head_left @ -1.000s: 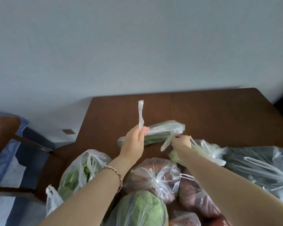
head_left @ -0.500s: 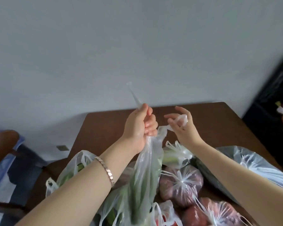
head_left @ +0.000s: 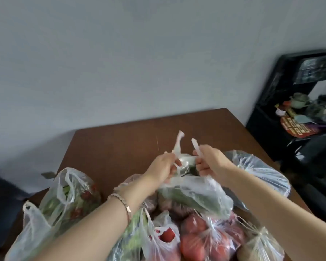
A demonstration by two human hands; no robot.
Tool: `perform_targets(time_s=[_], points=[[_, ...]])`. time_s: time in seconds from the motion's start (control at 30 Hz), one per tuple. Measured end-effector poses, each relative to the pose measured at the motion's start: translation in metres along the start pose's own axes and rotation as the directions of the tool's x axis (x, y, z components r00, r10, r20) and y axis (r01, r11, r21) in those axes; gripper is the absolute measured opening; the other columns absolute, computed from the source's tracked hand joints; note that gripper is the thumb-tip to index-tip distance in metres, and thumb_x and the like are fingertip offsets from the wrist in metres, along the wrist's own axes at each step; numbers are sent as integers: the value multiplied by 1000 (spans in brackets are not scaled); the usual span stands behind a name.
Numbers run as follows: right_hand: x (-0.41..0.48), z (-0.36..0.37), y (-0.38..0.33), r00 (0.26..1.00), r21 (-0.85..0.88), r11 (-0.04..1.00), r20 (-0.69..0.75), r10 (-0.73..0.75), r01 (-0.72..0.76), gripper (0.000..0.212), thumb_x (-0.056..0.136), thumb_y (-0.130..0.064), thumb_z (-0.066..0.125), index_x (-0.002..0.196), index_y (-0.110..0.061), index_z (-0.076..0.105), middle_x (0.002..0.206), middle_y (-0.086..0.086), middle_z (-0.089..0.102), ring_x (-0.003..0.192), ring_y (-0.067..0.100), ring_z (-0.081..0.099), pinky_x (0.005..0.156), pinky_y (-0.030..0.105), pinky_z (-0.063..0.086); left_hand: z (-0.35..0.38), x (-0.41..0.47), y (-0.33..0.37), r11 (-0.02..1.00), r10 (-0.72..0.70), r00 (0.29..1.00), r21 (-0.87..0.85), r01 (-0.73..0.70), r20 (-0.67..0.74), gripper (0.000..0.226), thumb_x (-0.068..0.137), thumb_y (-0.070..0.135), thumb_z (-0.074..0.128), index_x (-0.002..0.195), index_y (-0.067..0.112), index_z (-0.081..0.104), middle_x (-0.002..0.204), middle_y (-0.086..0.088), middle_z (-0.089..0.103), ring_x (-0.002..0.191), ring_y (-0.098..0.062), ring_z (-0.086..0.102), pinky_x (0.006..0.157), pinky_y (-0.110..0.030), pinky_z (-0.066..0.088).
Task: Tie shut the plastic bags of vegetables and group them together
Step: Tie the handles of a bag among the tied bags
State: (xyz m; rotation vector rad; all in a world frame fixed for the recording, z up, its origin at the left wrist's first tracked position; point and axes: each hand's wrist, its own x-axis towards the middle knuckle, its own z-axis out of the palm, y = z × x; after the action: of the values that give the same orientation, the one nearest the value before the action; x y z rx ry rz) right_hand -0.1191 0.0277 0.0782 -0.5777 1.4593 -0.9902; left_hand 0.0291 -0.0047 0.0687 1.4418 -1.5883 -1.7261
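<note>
A clear plastic bag of long green vegetables [head_left: 198, 196] hangs over the pile of bags on the brown table [head_left: 120, 144]. My left hand [head_left: 163, 167] grips one handle strip of that bag, and my right hand [head_left: 208, 161] grips the other. Both strips stick up past my fists, and the plastic between them is bunched tight. Under it lie tied bags of red produce [head_left: 205, 240]. An open bag of greens and red chillies [head_left: 73, 196] stands at the left.
A large clear bag [head_left: 262, 172] lies at the right of the pile. A black shelf unit [head_left: 299, 102] with jars and packets stands past the table's right edge. A grey wall runs behind the table. A dark chair seat [head_left: 0, 204] shows at the far left.
The green-vegetable bag was lifted off the table and has come down over the pile. Both hands have closed on its handle strips and pulled them apart. The view swung right.
</note>
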Motion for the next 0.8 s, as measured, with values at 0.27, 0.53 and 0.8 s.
perform_targets(time_s=[0.27, 0.53, 0.8], points=[[11, -4, 71, 987, 5, 1000, -158, 4, -3, 24, 84, -4, 52, 60, -9, 54, 56, 8, 42, 47, 15, 35, 44, 25, 33, 30, -19, -36, 917, -81, 994, -385, 102, 69, 9, 85, 2, 61, 77, 3, 66, 48, 2, 61, 39, -5, 48, 42, -16, 39], [-17, 16, 66, 967, -55, 968, 81, -240, 245, 21, 83, 4, 47, 74, 12, 64, 66, 18, 52, 54, 12, 39, 48, 16, 32, 22, -25, -41, 865, -192, 978, -486, 128, -83, 13, 78, 3, 70, 87, 0, 61, 46, 0, 57, 37, -8, 45, 38, -17, 35], [-21, 14, 71, 971, -99, 968, -35, -235, 231, 37, 93, -26, 52, 65, -7, 66, 51, -2, 55, 47, 8, 43, 50, 17, 38, 28, -29, -45, 984, 149, 967, -69, -166, -205, 13, 84, 19, 67, 72, 16, 71, 51, 9, 64, 46, -2, 54, 46, -18, 41]])
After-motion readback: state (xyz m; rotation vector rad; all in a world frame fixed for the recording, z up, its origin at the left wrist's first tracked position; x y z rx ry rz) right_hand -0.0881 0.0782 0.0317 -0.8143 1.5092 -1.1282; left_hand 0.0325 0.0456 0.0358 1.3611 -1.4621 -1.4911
